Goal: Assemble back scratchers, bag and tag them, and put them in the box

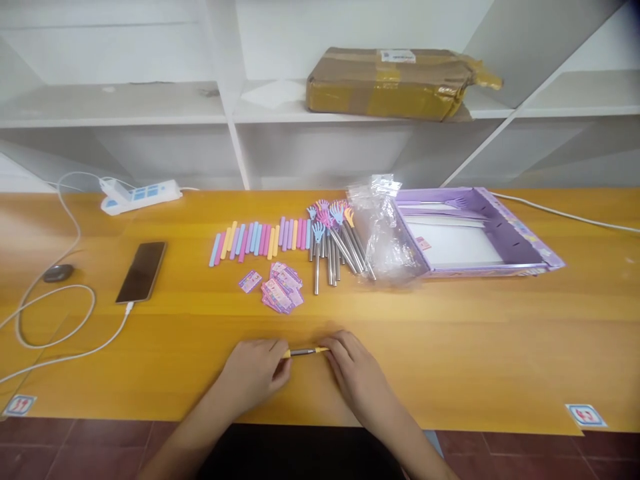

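What I can't make out from up here

My left hand [255, 377] and right hand [357, 377] cover both ends of the small metal rod with yellow tips [305, 351], so only its middle shows, and my fingertips on it are blurred. Both my forearms run off the bottom edge. The print on the small pink cards [280, 288] is too small to read, as is the label on the taped cardboard parcel [395, 83]. The crumpled clear bags [383, 230] hide the heads of some hand-shaped metal sticks [333, 243] and the near-left corner of the purple box [475, 230]. The white cable [55, 320] leaves the left edge.
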`<state>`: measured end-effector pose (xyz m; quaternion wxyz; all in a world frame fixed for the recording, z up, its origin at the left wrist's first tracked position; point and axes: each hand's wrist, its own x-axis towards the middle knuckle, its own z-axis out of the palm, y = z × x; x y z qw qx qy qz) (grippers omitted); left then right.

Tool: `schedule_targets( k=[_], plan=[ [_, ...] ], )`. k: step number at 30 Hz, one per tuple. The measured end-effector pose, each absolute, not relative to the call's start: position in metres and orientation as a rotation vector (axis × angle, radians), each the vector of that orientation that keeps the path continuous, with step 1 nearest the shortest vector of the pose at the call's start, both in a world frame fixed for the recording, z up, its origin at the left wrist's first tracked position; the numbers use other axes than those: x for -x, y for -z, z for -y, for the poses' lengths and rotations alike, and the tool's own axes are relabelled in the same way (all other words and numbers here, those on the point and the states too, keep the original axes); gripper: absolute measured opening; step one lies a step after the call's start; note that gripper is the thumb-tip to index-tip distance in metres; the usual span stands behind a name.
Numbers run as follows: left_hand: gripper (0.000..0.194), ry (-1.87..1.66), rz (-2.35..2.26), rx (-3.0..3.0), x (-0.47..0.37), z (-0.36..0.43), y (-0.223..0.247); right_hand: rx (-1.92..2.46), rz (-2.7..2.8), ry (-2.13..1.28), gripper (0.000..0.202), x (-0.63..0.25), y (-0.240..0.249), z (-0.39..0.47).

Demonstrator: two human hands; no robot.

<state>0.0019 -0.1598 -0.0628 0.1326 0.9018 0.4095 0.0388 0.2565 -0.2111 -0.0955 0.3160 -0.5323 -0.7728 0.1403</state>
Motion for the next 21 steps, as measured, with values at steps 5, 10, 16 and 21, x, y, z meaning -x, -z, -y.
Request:
schedule_targets(
  k=[5, 10, 16, 21],
  plan=[
    [0.013, -0.057, -1.196, -2.653, -0.001, 0.159, 0.065, 1.404, 2.167, -0.378, 0.028, -0.262, 0.087, 0.215],
    [0.014, 0.031, -1.255, -2.7, 0.004, 0.163, 0.058, 1.409, 2.163, -0.322, 0.044, -0.273, 0.077, 0.217],
    [0.019, 0.056, -1.386, -2.742, 0.039, 0.158, 0.04, 1.429, 2.049, -0.199, 0.042, -0.321, 0.064, 0.215],
    [0.026, -0.059, -1.324, -2.796, 0.117, 0.129, 0.033, 1.551, 2.029, -0.067, 0.027, -0.412, 0.069, 0.236]
  ],
)
